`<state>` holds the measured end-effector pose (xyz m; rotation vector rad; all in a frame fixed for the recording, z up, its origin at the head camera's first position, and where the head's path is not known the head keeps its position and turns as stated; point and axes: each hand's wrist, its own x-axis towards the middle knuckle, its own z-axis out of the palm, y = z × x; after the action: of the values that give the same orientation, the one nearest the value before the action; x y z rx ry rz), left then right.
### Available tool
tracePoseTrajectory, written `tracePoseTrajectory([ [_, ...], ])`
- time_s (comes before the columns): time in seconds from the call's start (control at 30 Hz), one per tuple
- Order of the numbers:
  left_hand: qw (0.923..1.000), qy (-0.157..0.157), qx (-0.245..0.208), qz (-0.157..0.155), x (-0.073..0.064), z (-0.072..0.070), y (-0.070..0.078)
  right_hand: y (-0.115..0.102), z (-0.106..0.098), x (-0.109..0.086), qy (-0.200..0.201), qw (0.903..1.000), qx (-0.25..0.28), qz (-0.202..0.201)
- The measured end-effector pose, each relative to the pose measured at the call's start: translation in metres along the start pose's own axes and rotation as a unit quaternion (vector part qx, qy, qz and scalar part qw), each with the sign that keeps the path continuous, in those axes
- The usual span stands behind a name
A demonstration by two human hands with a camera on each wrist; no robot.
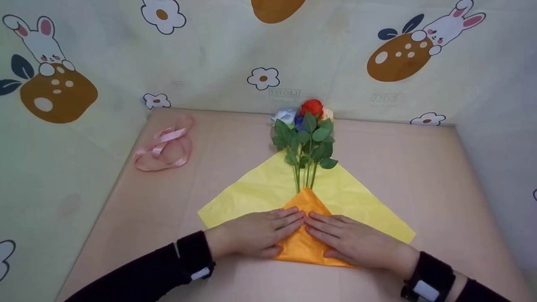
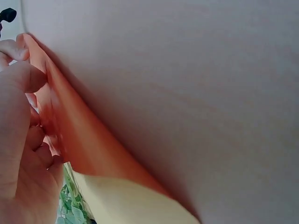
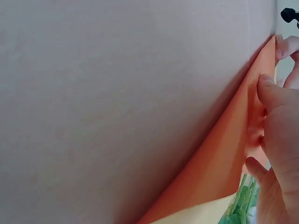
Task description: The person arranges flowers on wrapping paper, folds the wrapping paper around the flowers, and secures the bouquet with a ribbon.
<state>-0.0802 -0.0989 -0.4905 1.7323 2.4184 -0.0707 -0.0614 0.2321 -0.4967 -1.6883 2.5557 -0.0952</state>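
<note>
A yellow sheet of wrapping paper (image 1: 241,195) lies on the table with its near corner folded up, showing an orange side (image 1: 308,202). My left hand (image 1: 258,230) rests with straightened fingers on the left of this orange flap. From the other side, my right hand (image 1: 354,240) presses on it the same way, fingertips almost meeting the left ones. Artificial roses lie on the sheet, among them a red rose (image 1: 311,108) and a pale blue rose (image 1: 284,116). Their lower stems (image 1: 308,178) disappear under the flap. In both wrist views the orange fold (image 2: 84,135) slants beside the hand.
A loosely looped pink ribbon (image 1: 170,135) lies at the back left of the pinkish tabletop (image 1: 226,142). Behind the table stands a pale backdrop (image 1: 218,54) printed with rabbits and flowers. Black bands (image 1: 195,256) circle both wrists.
</note>
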Motion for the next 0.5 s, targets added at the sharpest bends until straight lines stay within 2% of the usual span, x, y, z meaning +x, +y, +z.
tracePoseTrajectory([
  [0.23, 0.9992, -0.019, -0.034, -0.007, 0.0014, 0.0064, 0.0028, 0.0002, 0.0044, -0.0008, -0.012, 0.9998, 0.014, -0.005],
  [0.5, 0.9987, -0.029, -0.022, -0.036, 0.0050, 0.0104, 0.0101, -0.0004, 0.0036, 0.0014, -0.011, 0.9999, 0.009, -0.005],
])
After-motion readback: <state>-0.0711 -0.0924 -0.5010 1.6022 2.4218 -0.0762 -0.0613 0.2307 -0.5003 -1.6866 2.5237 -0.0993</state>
